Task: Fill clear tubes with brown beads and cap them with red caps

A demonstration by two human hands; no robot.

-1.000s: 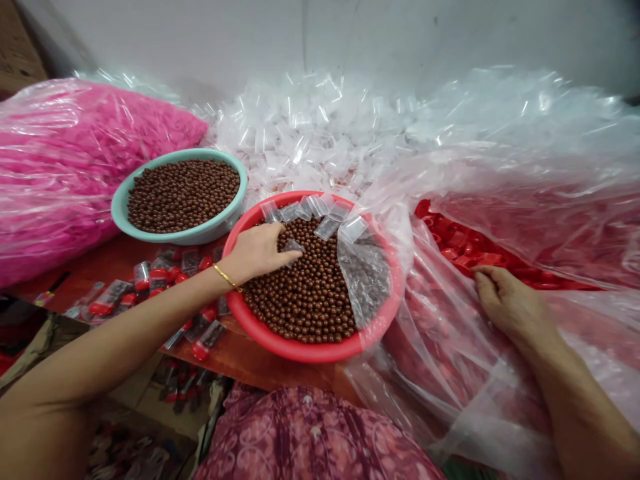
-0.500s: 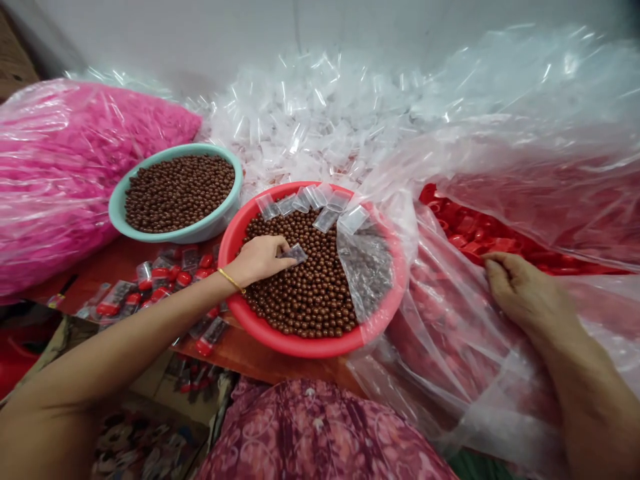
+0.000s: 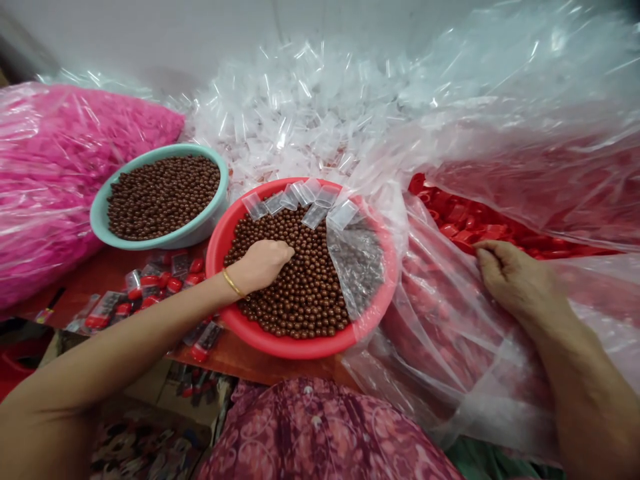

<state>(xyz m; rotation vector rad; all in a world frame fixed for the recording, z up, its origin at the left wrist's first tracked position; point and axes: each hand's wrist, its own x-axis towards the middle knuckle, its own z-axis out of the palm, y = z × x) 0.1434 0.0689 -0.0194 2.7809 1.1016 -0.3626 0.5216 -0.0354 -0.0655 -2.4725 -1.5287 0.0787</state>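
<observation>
Nearest, along the bottom of the view, a lap in pink patterned cloth (image 3: pixel 320 433), and beside it, below the table edge, a cardboard carton (image 3: pixel 197 400) holding more packets.

Left hand (image 3: pixel 263 265), gold bangle (image 3: pixel 231 283) at the wrist, curled and pressed down among brown balls (image 3: pixel 300 293) in a red basin (image 3: pixel 295 348), fingertips buried, anything inside the curl hidden, so no telling whether grasping or empty. Right hand (image 3: pixel 515 280) off to the side, fingers bent down on the clear film of a sack of red caps (image 3: pixel 465 227), either pinching it or only resting there, impossible to tell.

Along the far rim of the basin, small clear bags (image 3: pixel 300 200) in a row, and a fold of film (image 3: pixel 357 263) draped over the balls on the right. On the wooden table (image 3: pixel 235 357) left of the basin, a scatter of packets with red caps (image 3: pixel 145 287). Just beyond them, a teal basin (image 3: pixel 100 223) full of the same balls, touching a pink-filled sack (image 3: pixel 65 173). Farther back, a heap of clear bags (image 3: pixel 295 127) in plastic, against a white wall (image 3: pixel 200 20).
</observation>
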